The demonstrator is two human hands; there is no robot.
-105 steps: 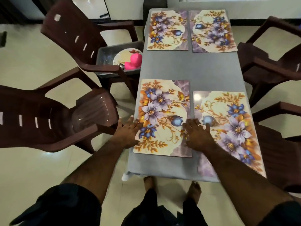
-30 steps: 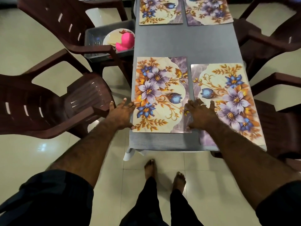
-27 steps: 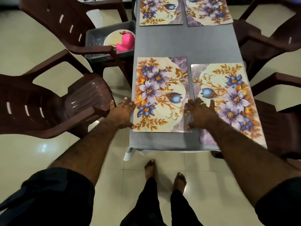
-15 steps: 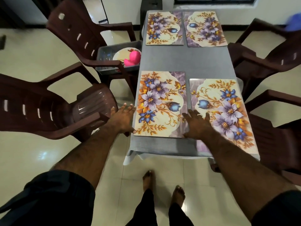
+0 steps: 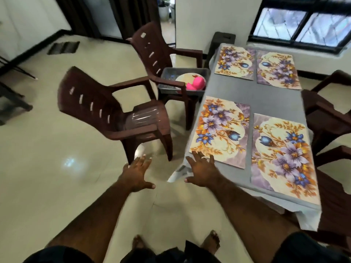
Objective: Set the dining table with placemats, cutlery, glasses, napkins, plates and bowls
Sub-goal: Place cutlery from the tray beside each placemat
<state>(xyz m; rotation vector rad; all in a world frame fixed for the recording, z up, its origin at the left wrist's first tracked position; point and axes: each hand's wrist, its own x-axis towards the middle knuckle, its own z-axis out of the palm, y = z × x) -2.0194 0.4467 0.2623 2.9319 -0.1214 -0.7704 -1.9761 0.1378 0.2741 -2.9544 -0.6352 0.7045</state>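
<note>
Left hand fingers spread, empty, over floor | right hand spread, empty, just short of nearest placemat

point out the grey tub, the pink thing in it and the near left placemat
grey tub [image 5: 207,71], head view, far right rim
pink thing [image 5: 196,83], head view, its middle
near left placemat [image 5: 221,130], head view, centre

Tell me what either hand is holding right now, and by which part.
Nothing. The left hand and right hand are both spread open and empty.
</note>
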